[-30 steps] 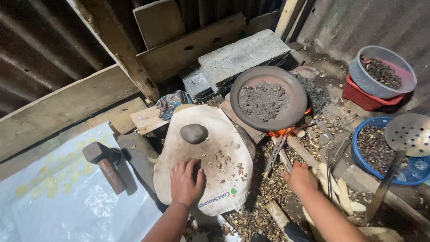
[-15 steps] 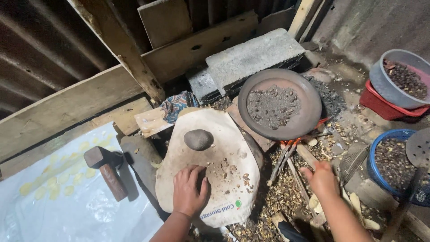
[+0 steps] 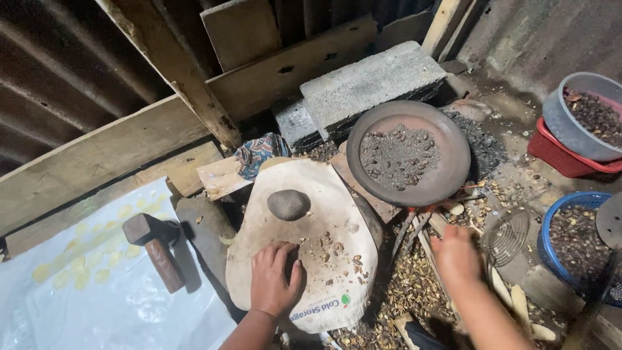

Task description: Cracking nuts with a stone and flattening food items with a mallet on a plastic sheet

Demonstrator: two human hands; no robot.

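Left hand [image 3: 275, 280]: palm down on the white sack [image 3: 304, 246], fingers curled loosely together, tips pointing up-frame toward the scatter of nut shell bits [image 3: 334, 249]. Something dark sits under the fingertips; cannot tell if it's gripped or just covered. Forearm enters from the bottom edge, wrist roughly straight.

Right hand [image 3: 457, 256]: motion-blurred, back of hand facing the camera, fingers bent downward over the sticks [image 3: 414, 230] and the shell litter [image 3: 408, 285] on the ground. Cannot tell how far open the fingers are or whether they hold anything. Forearm runs in from the bottom right corner.

Sack is draped over a raised block, centre frame. Round grey stone [image 3: 288, 204] rests on its upper part, well apart from the left hand.

Around it:
- Sledge hammer [image 3: 155, 249] lies left of the sack, on the edge of a white plastic sheet [image 3: 84, 304].
- Dark round pan [image 3: 408, 152] with ash and nuts sits up-right of the sack, beside grey concrete blocks [image 3: 369, 81].
- Wire skimmer [image 3: 506, 236] just right of the right hand.
- Blue basin [image 3: 551, 227] with nuts at the right edge; grey bowl [image 3: 564, 113] stacked on a red tub [image 3: 557, 155] above it.
- Patterned cloth [image 3: 259, 152] and a wood scrap [image 3: 220, 176] above the sack.
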